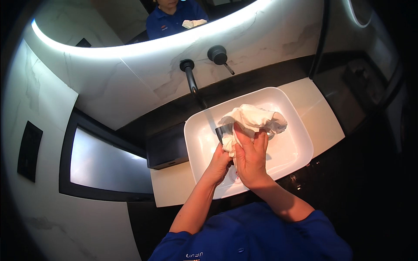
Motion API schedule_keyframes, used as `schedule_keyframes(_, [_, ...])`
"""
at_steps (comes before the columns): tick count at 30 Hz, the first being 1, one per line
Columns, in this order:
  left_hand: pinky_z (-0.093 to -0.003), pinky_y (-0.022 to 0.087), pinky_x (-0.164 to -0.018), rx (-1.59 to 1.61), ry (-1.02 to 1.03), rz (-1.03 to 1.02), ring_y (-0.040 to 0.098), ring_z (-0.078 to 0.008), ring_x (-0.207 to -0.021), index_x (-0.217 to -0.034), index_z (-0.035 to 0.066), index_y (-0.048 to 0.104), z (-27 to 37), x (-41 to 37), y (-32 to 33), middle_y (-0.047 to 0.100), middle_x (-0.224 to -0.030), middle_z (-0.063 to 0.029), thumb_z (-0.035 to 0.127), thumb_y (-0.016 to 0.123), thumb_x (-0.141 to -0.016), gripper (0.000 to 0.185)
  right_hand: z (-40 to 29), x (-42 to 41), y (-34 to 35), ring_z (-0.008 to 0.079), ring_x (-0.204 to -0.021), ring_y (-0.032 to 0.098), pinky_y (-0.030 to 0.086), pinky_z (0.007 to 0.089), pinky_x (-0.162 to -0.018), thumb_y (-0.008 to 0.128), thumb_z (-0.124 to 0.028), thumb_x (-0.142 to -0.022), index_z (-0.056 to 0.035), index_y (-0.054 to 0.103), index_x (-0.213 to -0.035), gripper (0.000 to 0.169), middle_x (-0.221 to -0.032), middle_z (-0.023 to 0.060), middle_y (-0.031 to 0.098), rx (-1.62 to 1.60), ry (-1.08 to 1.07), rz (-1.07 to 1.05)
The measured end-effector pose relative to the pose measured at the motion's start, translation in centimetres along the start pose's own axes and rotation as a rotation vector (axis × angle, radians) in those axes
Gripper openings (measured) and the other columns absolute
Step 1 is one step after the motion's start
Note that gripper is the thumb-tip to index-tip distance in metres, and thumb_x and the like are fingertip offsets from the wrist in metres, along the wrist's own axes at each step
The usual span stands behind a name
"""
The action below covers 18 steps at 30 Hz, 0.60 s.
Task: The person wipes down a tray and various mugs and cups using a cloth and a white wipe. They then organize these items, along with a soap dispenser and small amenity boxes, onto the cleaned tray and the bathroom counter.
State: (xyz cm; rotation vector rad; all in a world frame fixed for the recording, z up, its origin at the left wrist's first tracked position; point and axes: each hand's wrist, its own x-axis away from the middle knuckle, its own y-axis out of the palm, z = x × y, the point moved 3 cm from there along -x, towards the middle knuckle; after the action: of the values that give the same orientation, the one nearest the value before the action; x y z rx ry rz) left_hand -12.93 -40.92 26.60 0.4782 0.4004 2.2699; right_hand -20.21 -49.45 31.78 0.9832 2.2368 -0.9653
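Both my hands are over a white rectangular basin (303, 140) with rounded corners. My right hand (253, 160) grips a crumpled white cloth (251, 117), its thumb pressed along the fabric. Close beside it, my left hand (222, 164) is closed around a small dark object (223, 132), with a fold of the cloth bunched against it. The cloth and fingers hide much of that object, so its kind is unclear. Most of the cloth spreads out beyond my right fingers, above the basin floor. A round sticker (234, 176) with red marks is on the basin's near side.
A black wall spout (191, 80) reaches toward the basin's far rim, with a black lever tap (218, 55) right of it. A dark box (166, 146) stands left on the pale counter (173, 189). A lit mirror (107, 29) shows a person in blue.
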Motion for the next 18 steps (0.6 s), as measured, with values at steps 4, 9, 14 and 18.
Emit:
schedule_keyframes(4, [-0.0276,0.043,-0.087,0.251,-0.033,-0.098,0.051,-0.0162,-0.106,-0.130,0.004,0.034,-0.7,0.4,1.3,0.050,-0.117,-0.0074,0.010,0.059,-0.073,0.062,0.5,0.7,-1.5,0.0333,-0.099,0.041,0.033,0.0415,-0.089,0.053,-0.002,-0.079,-0.0001,0.062,-0.104,0.027,-0.110,0.0191,0.046,0.024,-0.033,0.018])
schedule_keyframes(9, [-0.0313,0.041,-0.093,0.213,0.005,-0.047,0.050,-0.0195,-0.110,-0.129,0.002,0.036,-1.7,0.2,0.6,0.051,-0.119,-0.0090,0.008,0.064,-0.067,0.068,1.6,2.2,-2.0,0.0349,-0.099,0.050,0.041,0.0393,-0.084,0.058,-0.002,-0.077,0.0017,0.061,-0.100,0.024,-0.110,0.0203,0.052,-0.067,-0.024,0.154])
schedule_keyframes(14, [-0.0328,0.040,-0.094,0.008,0.126,-0.091,0.050,-0.0193,-0.108,-0.123,0.001,0.037,0.7,-0.7,2.1,0.050,-0.115,-0.0094,0.010,0.073,-0.061,0.072,4.5,6.3,0.3,0.0182,-0.082,0.060,0.048,0.0285,-0.076,0.035,-0.020,-0.094,-0.0038,0.038,-0.125,0.035,-0.105,0.0105,0.055,-1.152,0.947,-0.011])
schedule_keyframes(18, [-0.0391,0.023,-0.103,-0.540,0.331,-0.113,0.046,-0.0214,-0.111,-0.126,0.004,0.033,-0.3,-2.3,1.8,0.048,-0.115,-0.0085,0.020,0.081,-0.056,0.086,3.6,3.6,-0.3,0.0223,-0.113,0.049,0.043,0.0375,-0.093,0.029,-0.029,-0.097,-0.0043,0.032,-0.131,0.042,-0.124,0.0110,0.046,-1.881,0.958,-0.065])
